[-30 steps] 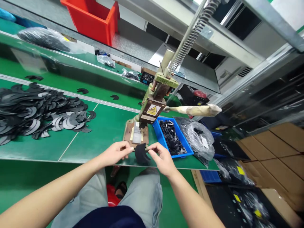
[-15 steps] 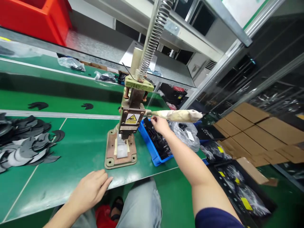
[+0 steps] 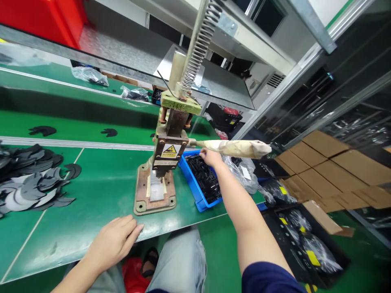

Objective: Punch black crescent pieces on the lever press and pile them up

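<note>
the right hand [image 3: 212, 158] is at the far end of the blue bin [image 3: 188, 179], at about 1 o'clock from the bin's middle. its fingers are bent and close together at the tips. i cannot tell if they have hold of a bit or not. the little black bits [image 3: 204, 176] lie in a messy heap in the bin, and the bin sits at 3 o'clock from the press [image 3: 171, 139]. the left hand [image 3: 113, 238] rests on the near edge of the green table [image 3: 105, 187], at 7 o'clock from the press. its fingers are side by side and a bit bent, the thumb sticks out, and i see nothing in it.

this looks like picking out a bit. to do it well, i think it is best to pinch just one with the tips and let any others drop. the long handle [image 3: 235, 148] is right by the hand, so it is good to come out low, toward 6 o'clock, and not bump it. the left hand should not go under the press.
</note>
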{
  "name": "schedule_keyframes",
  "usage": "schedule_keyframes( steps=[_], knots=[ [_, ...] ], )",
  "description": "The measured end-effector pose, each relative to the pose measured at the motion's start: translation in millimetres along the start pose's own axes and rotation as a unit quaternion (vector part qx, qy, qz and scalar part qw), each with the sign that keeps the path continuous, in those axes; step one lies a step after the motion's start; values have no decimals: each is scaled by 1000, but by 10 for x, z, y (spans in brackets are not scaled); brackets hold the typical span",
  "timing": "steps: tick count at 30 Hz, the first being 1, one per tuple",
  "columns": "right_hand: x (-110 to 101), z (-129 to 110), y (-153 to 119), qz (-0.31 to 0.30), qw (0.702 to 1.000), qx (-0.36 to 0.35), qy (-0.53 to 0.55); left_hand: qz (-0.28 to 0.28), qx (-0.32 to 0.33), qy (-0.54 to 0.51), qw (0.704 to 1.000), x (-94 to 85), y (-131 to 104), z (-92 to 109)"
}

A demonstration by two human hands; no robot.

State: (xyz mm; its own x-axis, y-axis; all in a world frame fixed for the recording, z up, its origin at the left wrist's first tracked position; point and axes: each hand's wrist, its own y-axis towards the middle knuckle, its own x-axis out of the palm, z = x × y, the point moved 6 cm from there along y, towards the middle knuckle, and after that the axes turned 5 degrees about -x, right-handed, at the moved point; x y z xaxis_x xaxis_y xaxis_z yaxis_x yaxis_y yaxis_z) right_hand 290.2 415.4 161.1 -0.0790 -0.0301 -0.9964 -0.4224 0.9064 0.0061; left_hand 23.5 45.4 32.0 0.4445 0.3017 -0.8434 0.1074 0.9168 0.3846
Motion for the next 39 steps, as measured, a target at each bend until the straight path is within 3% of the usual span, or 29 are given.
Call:
schedule_keyframes(
  steps=[4, 7, 11, 17, 27, 32, 39],
  knots=[
    [449, 128, -496, -110, 994, -7, -14, -1, 13, 10, 1000, 35, -20, -15],
    [658, 130, -724, -135, 990, -20, -26, -2, 24, 25, 999, 70, -43, -19],
    [787, 75, -840, -152, 987, -31, -38, -9, 27, 42, 999, 104, -63, -17],
    [774, -20, -973, -177, 981, -66, -44, -23, 15, 61, 998, 132, -68, -20],
    [402, 185, -1290, -172, 982, -54, -54, -34, -1, 53, 998, 137, -90, -23],
    [503, 139, -1412, -200, 978, -50, -46, -40, -16, 44, 998, 137, -76, -34],
    [589, 15, -1361, -153, 986, -51, -36, -38, -27, 27, 999, 130, -72, -44]
  ],
)
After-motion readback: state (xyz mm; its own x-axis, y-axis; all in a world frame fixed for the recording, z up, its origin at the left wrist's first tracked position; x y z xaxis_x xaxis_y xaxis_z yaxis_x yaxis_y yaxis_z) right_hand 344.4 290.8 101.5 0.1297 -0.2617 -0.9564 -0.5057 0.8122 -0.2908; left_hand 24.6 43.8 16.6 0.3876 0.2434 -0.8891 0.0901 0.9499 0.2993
